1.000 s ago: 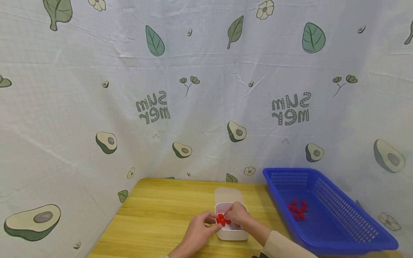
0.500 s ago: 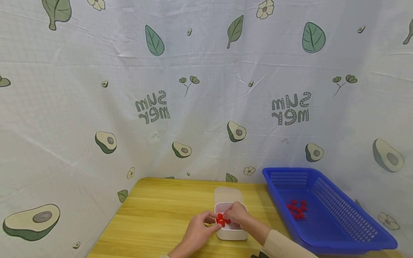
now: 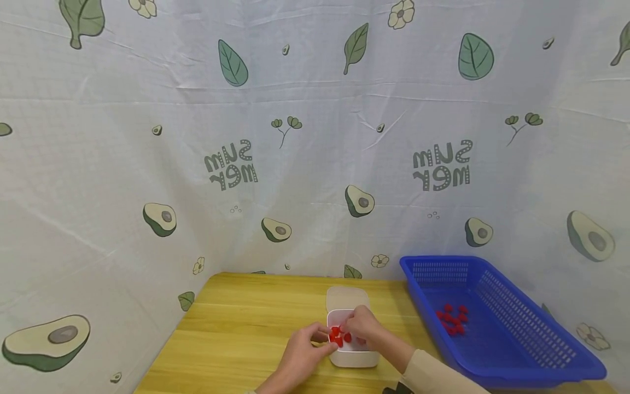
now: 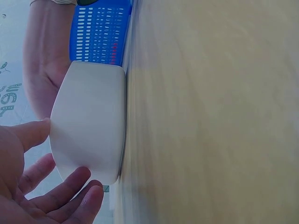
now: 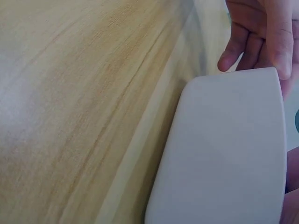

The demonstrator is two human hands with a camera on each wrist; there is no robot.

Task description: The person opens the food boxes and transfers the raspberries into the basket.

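Observation:
A white box (image 3: 354, 359) with its lid (image 3: 347, 299) tipped back stands on the wooden table. Small red pieces (image 3: 337, 336), too small to name, lie at its left inside. My left hand (image 3: 302, 350) holds the box's left side, with thumb and forefinger at the rim; in the left wrist view, other fingers (image 4: 70, 186) lie along the outer wall. My right hand (image 3: 363, 324) reaches over the right rim with its fingers down in the box, beside the red pieces. Its fingertips are mostly hidden, so whether they pinch anything is unclear.
To the right stands a blue plastic basket (image 3: 512, 350) with slotted sides. Several more red pieces (image 3: 451, 319) lie inside it towards the left. The wooden table (image 3: 246, 317) extends left of the box, and a printed cloth (image 3: 315, 164) hangs behind.
Inside the box the red pieces have shifted slightly and look more separated near the right fingertips. Both hands, the box and the basket keep almost the same places.

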